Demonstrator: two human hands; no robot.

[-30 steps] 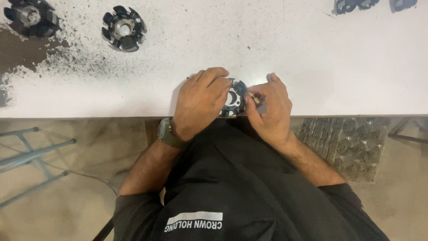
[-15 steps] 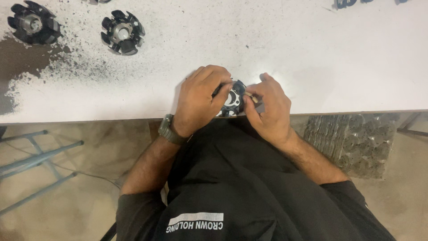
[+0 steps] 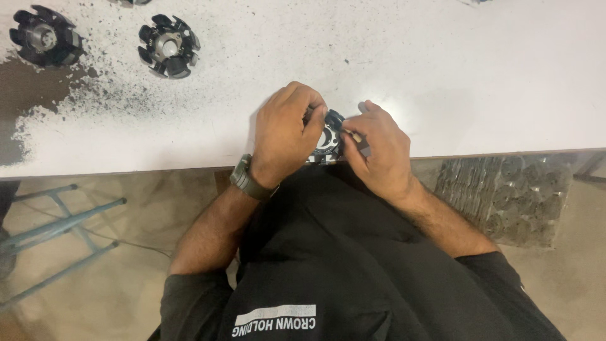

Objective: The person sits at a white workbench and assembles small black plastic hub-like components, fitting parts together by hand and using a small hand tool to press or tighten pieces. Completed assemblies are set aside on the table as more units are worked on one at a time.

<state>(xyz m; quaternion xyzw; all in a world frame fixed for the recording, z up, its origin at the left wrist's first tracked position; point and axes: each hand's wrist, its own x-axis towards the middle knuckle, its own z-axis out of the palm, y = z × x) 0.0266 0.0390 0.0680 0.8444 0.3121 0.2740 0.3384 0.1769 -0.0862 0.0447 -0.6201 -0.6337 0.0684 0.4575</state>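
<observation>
My left hand (image 3: 287,132) covers and grips a dark round stator core (image 3: 329,136) at the near edge of the white table (image 3: 454,88). Only a small part of the core shows between my hands. My right hand (image 3: 379,151) presses against the core's right side and pinches a thin tool (image 3: 357,140) with a dark tip. A watch sits on my left wrist.
Two more dark stator cores lie at the far left, one (image 3: 168,45) on white surface and one (image 3: 43,38) by a dark worn patch. Black grit is scattered there. A bag of metal parts (image 3: 511,196) lies below the table's right; a blue stand (image 3: 57,233) stands at left.
The view has shifted slightly; my hands stay on the core with only small finger movements.
</observation>
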